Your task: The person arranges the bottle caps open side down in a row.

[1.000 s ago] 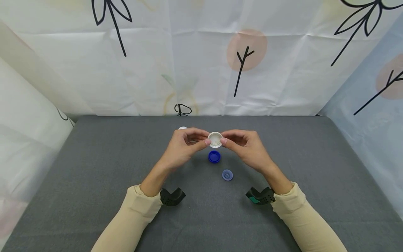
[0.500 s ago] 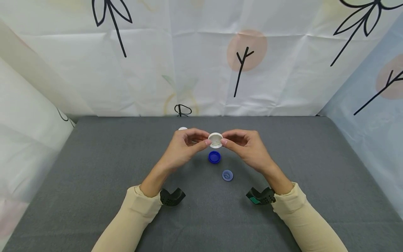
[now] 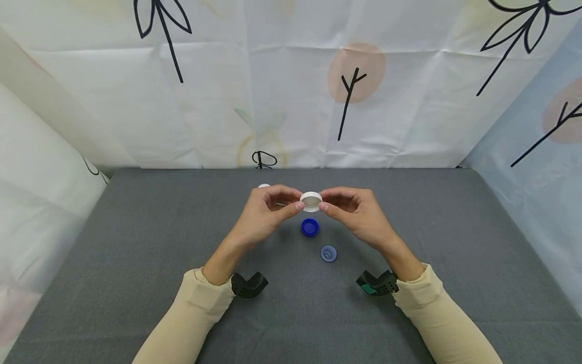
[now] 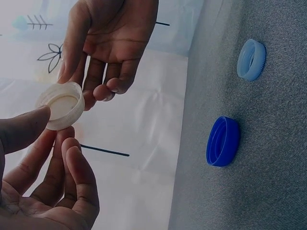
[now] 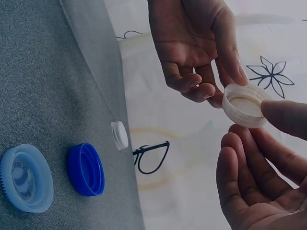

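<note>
Item: white bottle cap [image 3: 311, 201]. We held it above the grey surface [image 3: 136, 242], pinched between left hand [image 3: 268, 210] and right hand [image 3: 356, 212], hollow side turned toward us, so its inside could be seen. Below lay a dark blue cap [image 3: 309, 227] and a pale blue cap [image 3: 328, 253], hollows up.

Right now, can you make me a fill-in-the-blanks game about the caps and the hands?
1. Both hands hold up the ___ cap.
2. The dark blue cap lies on the gray ___.
3. The number of caps lying on the mat is ___.
4. The left hand and right hand pinch the same ___.

Missing words: white; mat; three; cap
</note>
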Motion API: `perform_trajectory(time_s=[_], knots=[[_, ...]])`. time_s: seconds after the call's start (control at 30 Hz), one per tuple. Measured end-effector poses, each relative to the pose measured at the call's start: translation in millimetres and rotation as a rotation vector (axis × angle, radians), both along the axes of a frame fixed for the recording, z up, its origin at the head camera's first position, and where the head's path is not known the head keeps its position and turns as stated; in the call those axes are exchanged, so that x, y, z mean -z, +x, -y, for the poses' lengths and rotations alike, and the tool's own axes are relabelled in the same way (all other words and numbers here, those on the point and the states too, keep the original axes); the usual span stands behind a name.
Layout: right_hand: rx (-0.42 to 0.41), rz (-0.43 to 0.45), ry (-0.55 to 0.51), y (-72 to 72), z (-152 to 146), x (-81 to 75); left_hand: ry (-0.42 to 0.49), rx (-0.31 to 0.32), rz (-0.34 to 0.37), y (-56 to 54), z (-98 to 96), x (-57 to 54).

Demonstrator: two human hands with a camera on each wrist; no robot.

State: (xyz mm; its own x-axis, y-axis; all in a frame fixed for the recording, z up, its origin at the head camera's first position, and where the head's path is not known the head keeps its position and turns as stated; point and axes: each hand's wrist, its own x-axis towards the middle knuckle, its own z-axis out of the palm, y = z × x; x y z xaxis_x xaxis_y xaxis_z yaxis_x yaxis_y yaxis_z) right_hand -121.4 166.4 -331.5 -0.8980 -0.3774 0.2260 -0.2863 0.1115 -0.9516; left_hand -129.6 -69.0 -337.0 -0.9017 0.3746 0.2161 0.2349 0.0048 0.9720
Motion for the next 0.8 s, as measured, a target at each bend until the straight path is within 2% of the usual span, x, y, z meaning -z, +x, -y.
perform_trajectory(time_s=[0.33,0.67,0.8], knots=[[0.002,-0.041,-0.01,-0.1,0.3,1.1,0.018,-0.004,-0.008,0.1,-0.5,0.8],[0.019,-0.182,-0.013,-2.4,1.6,6.4,-0.003,0.013,0.016,1.0,0.9,-1.4],[0.012,-0.211,-0.016,-2.8,1.7,7.4,0.003,0.016,0.004,1.0,1.0,-1.4]])
